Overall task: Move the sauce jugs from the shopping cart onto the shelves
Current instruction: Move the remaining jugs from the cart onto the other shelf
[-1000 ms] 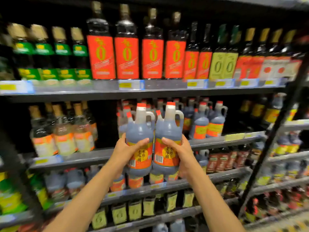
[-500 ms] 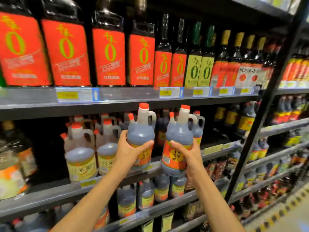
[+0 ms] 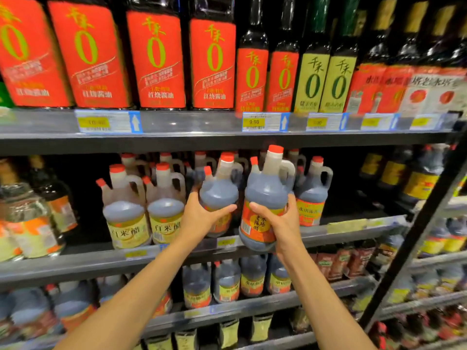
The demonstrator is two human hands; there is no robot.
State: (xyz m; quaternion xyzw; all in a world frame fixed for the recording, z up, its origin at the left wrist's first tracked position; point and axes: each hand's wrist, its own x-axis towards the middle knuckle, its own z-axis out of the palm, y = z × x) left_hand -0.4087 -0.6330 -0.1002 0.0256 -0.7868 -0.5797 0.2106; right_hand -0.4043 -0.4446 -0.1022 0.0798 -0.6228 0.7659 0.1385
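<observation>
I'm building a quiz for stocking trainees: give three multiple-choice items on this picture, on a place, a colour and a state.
1. The jug in the right hand is: A on the floor; B in front of the middle shelf; C in a cart.
2. Its cap is: A green; B blue; C red.
3. The left hand: A holds another jug; B hangs empty; C is a bare fist.
Answers: B, its base hangs before that shelf's edge; C, plainly red; A, it wraps that jug.

Left jug (image 3: 218, 195), right jug (image 3: 267, 195) nearer shelf (image 3: 83, 261)
</observation>
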